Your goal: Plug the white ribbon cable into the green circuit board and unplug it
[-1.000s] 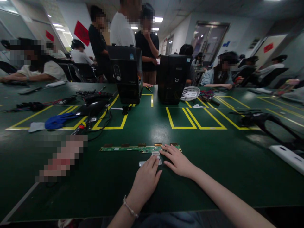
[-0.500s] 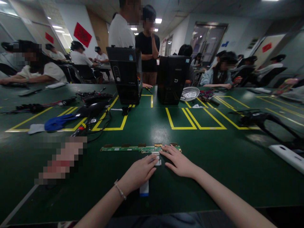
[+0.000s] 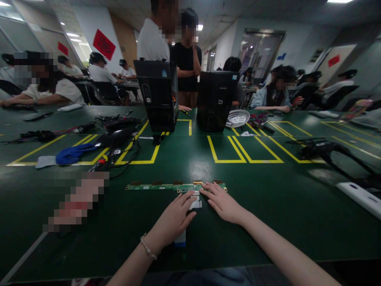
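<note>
A long, narrow green circuit board (image 3: pixel 154 187) lies flat across the table in front of me. A white ribbon cable (image 3: pixel 195 203) meets its near edge, folds, and runs under my left hand; its blue-tipped end (image 3: pixel 180 243) shows below the palm. My left hand (image 3: pixel 175 212) rests over the cable with fingers stretched out, the fingertips at the connector on the board's edge. On the right end of the board lie the spread fingers of my right hand (image 3: pixel 222 201), with the thumb side close to the cable. Neither hand grips anything that I can see.
Two black computer towers (image 3: pixel 156 95) (image 3: pixel 218 101) stand farther back on the green table (image 3: pixel 268 222). Left are a blue cloth item (image 3: pixel 74 153) and black cables (image 3: pixel 119 122). A white basket (image 3: pixel 238 117) sits behind; a white device (image 3: pixel 360 197) lies right. Several people sit or stand beyond.
My left hand has shifted slightly left and its fingertips have moved up to the board's edge, uncovering more of the white cable. My right hand has barely moved.
</note>
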### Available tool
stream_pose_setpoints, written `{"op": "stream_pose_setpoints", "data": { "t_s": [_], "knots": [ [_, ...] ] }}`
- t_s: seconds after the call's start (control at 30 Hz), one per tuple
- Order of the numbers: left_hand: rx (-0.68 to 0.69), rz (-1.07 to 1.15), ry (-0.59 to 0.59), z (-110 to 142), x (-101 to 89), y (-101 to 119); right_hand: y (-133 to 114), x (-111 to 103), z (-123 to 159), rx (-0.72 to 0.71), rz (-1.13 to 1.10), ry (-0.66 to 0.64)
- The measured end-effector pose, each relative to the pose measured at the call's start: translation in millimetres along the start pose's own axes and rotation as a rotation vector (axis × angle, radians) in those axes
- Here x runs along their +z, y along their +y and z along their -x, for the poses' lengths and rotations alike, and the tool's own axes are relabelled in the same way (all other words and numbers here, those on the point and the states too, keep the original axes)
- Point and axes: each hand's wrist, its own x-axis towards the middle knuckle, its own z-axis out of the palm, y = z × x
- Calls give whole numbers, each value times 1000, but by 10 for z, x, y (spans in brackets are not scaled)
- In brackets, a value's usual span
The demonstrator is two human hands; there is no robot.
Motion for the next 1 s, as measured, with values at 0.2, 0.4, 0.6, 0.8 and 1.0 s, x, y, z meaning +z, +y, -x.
{"op": "stream_pose_setpoints", "data": {
  "t_s": [0.2,0.4,0.6,0.8,1.0],
  "knots": [
    [-139,-82,111,376,-44,-100,2,-18,1,23,-11,1],
    [-260,-172,198,781,96,-384,-35,-77,-25,-33,-45,10],
    [-271,-173,190,777,131,-427,-98,-84,-78,-101,-65,-43],
    [-287,-148,191,714,127,-428,-135,-96,-85,-102,-32,-105],
    [-292,-139,188,731,135,-440,-161,-105,-65,-79,-22,-139]
  ]
}}
